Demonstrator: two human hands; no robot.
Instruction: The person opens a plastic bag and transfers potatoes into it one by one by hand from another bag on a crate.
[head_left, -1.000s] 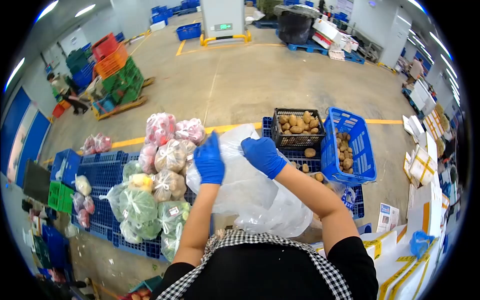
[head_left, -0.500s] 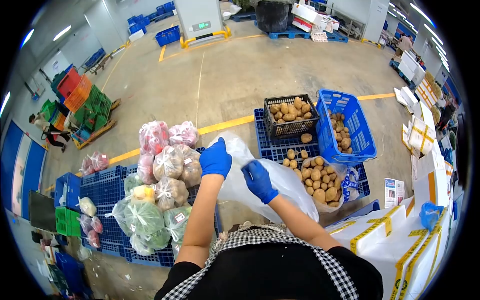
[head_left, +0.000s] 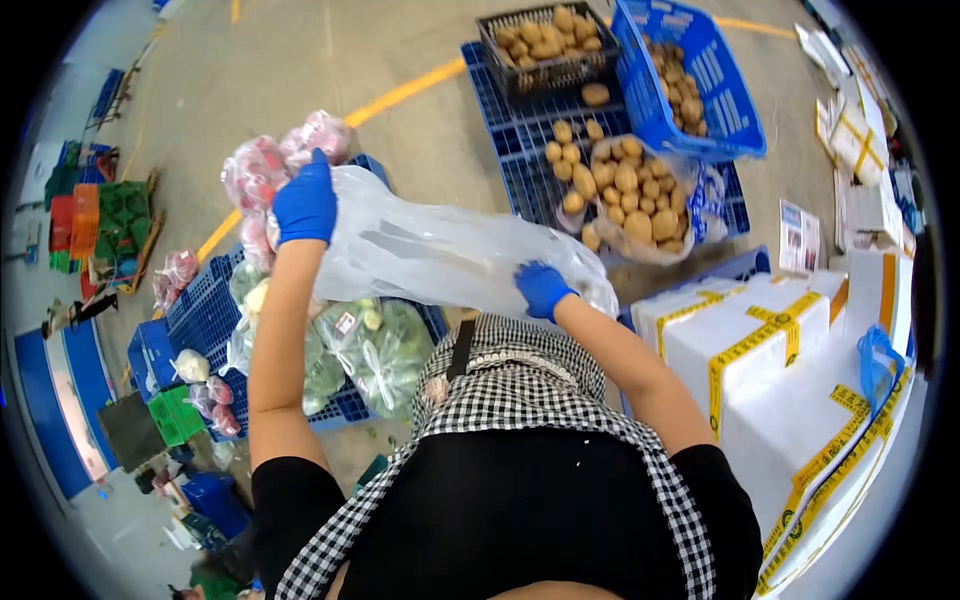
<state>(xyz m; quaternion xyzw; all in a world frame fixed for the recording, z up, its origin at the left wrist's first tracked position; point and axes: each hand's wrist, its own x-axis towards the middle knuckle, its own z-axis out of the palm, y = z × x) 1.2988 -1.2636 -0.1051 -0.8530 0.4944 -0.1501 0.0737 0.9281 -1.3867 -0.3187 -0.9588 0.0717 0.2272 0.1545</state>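
Observation:
A long translucent plastic bag (head_left: pixel 425 240) is stretched sideways in front of my apron. My left hand (head_left: pixel 306 204), in a blue glove, is closed on the bag's left end, beside the bagged reddish produce. Toward the other end, my right hand (head_left: pixel 545 288), also gloved in blue, grips the bag with bent fingers. Beyond the right hand, an open clear bag of potatoes (head_left: pixel 640 205) rests on a blue pallet (head_left: pixel 522 140), with several loose potatoes (head_left: pixel 570 165) beside it.
A black crate (head_left: pixel 550 72) and a blue basket (head_left: pixel 720 85), both holding potatoes, stand at the far right. Taped white foam boxes (head_left: pixel 760 350) are close on my right. Bagged green vegetables (head_left: pixel 385 350) lie on the left pallet (head_left: pixel 205 300).
My hands have moved apart, the left one going left and the right one lower. The bag, hanging loosely before, is now spread out between them. The view has tilted downward.

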